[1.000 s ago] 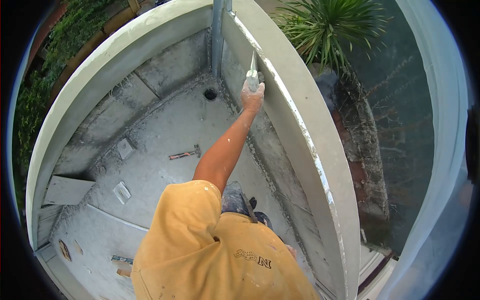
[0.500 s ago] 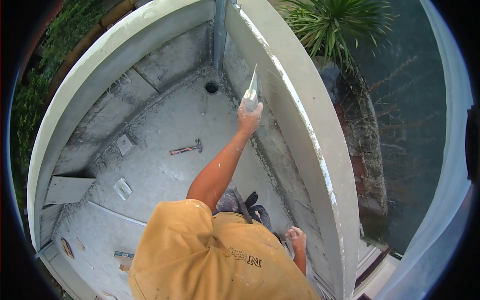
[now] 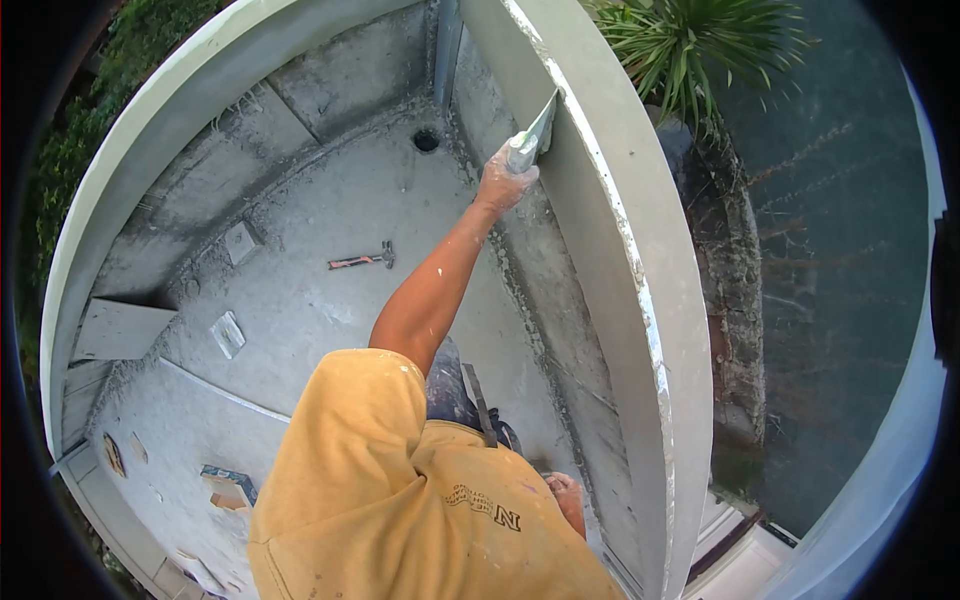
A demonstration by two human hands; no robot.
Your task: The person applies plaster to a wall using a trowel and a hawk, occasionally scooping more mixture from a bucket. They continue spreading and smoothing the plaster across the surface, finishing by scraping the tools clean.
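Observation:
My left hand [image 3: 507,183], dusted with white, stretches forward and is closed around a putty knife [image 3: 541,127]. Its blade tip meets the upper inner face of the curved wall [image 3: 590,225], just below the white-streaked top edge. How the handle sits in the fingers is partly hidden. Low by my body, my right hand [image 3: 567,496] has its fingers curled; the yellow shirt [image 3: 400,500] covers part of it, and anything in it cannot be made out.
On the grey floor lie a hammer [image 3: 362,258], a small open box [image 3: 229,487], a white piece [image 3: 228,335] and a long thin strip [image 3: 225,388]. A board [image 3: 122,329] leans at the left wall. A round drain hole [image 3: 426,140] is near the far corner post [image 3: 446,55].
My left hand has moved forward and turned the putty knife toward the wall, its tip now near the top edge. My right hand has drawn in closer to my body.

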